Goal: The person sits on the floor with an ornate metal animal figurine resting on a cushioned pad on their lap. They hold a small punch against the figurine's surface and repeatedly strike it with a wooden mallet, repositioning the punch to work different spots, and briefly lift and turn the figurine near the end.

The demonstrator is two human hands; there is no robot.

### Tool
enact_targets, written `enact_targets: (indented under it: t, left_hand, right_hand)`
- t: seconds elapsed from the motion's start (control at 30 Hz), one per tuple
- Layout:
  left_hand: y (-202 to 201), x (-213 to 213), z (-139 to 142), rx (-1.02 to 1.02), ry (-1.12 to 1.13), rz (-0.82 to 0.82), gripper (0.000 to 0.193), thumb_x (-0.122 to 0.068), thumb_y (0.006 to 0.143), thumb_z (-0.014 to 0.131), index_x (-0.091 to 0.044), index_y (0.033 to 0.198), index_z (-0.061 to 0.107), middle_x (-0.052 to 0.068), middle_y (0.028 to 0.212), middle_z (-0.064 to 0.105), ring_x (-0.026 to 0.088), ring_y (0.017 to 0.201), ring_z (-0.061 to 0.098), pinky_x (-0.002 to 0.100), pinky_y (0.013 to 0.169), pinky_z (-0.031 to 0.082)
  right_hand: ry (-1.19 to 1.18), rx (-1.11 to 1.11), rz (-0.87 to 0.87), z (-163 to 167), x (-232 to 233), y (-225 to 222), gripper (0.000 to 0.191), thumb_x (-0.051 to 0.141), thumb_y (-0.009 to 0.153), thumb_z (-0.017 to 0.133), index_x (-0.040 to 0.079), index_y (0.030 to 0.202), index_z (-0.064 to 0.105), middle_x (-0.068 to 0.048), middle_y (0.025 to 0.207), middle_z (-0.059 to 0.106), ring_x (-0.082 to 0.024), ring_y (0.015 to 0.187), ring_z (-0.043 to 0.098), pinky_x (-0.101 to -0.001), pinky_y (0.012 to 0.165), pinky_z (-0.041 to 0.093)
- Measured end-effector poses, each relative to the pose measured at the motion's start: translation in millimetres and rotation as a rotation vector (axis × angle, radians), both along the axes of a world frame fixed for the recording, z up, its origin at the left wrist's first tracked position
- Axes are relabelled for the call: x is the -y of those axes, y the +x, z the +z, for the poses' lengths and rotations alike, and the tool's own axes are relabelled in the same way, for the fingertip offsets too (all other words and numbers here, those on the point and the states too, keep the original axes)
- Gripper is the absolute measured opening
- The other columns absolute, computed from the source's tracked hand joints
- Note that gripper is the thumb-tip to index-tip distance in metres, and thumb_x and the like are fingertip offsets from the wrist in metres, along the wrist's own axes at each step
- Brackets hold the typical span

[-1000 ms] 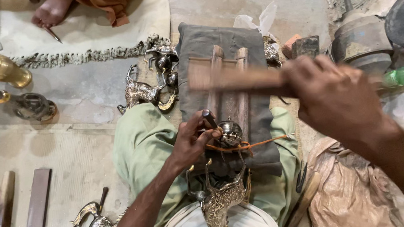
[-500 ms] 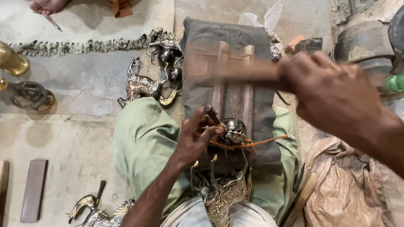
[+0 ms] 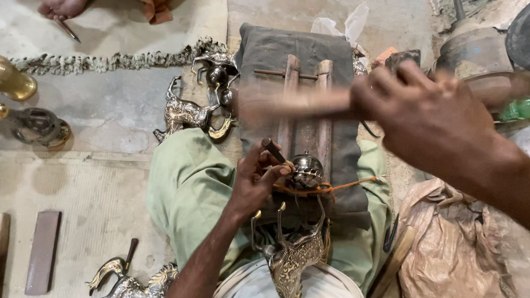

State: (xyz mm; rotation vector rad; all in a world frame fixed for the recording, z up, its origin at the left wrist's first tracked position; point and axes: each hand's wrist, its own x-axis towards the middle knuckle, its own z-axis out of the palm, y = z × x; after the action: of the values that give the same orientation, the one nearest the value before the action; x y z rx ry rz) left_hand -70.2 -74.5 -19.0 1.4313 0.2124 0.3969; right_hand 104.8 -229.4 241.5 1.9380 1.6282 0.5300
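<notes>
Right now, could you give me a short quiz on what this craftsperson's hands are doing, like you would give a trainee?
1. True or false: the left hand pinches a small dark chisel against the brass figurine.
2. What does the right hand grip? A) a wooden mallet handle B) a green bottle C) a flat stone
3. What colour is the cord tied across the figurine's rounded end?

Key
1. True: the fingers hold the tool's tip near the rounded metal end, over the lap.
2. A: the handle is blurred, raised above the grey cloth pad.
3. Orange.
</notes>
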Motion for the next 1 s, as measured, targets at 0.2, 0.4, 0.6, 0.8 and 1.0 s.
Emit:
enact_targets:
  t: [0.2, 0.4, 0.6, 0.8, 1.0]
  left_hand:
    - [-4, 2, -6, 0.095, -0.076, 0.023, 0.042, -0.014, 0.096, 0.074, -0.007, 0.132, 0.054, 0.010, 0.098, 0.079, 0.018, 0.092, 0.079, 0.036, 0.086, 0.068]
    - [-5, 4, -6, 0.128, -0.130, 0.029, 0.043, -0.010, 0.096, 0.072, -0.006, 0.134, 0.053, 0.012, 0.102, 0.078, 0.021, 0.096, 0.077, 0.035, 0.086, 0.065]
    - [-4, 7, -11, 0.039, -0.176, 0.058, 0.044, -0.003, 0.093, 0.072, -0.005, 0.131, 0.050, 0.011, 0.098, 0.075, 0.020, 0.094, 0.077, 0.035, 0.082, 0.065]
    - [-7, 9, -15, 0.117, -0.226, 0.056, 0.037, 0.001, 0.097, 0.073, -0.002, 0.130, 0.055, 0.014, 0.102, 0.073, 0.021, 0.094, 0.073, 0.035, 0.082, 0.065]
    - [-7, 11, -15, 0.116, -0.375, 0.045, 0.044, -0.002, 0.096, 0.068, -0.006, 0.134, 0.047, 0.011, 0.104, 0.075, 0.018, 0.093, 0.076, 0.032, 0.078, 0.067]
  right_hand:
    - [-0.053, -0.440, -0.466, 0, -8, -6, 0.034, 0.021, 0.108, 0.049, 0.008, 0.139, 0.051, -0.011, 0.101, 0.067, -0.022, 0.082, 0.068, -0.0390, 0.059, 0.064]
    - [0.034, -0.218, -0.084, 1, -10, -11, 0.030, 0.020, 0.095, 0.058, 0.014, 0.125, 0.060, -0.007, 0.102, 0.071, -0.024, 0.087, 0.069, -0.0446, 0.065, 0.063]
    - [-0.005, 0.021, 0.060, -1, -18, -13, 0.030, 0.031, 0.099, 0.059, 0.016, 0.125, 0.059, -0.007, 0.110, 0.071, -0.025, 0.091, 0.070, -0.0453, 0.071, 0.064]
    - [-0.204, 0.042, -0.068, -5, -27, -10, 0.043, 0.030, 0.096, 0.065, 0.011, 0.133, 0.056, -0.007, 0.110, 0.066, -0.024, 0.095, 0.067, -0.0366, 0.062, 0.061]
    - [-0.161, -0.161, -0.175, 0, -36, -16, 0.041, 0.032, 0.095, 0.063, 0.012, 0.130, 0.056, -0.006, 0.109, 0.064, -0.025, 0.093, 0.066, -0.0440, 0.067, 0.063]
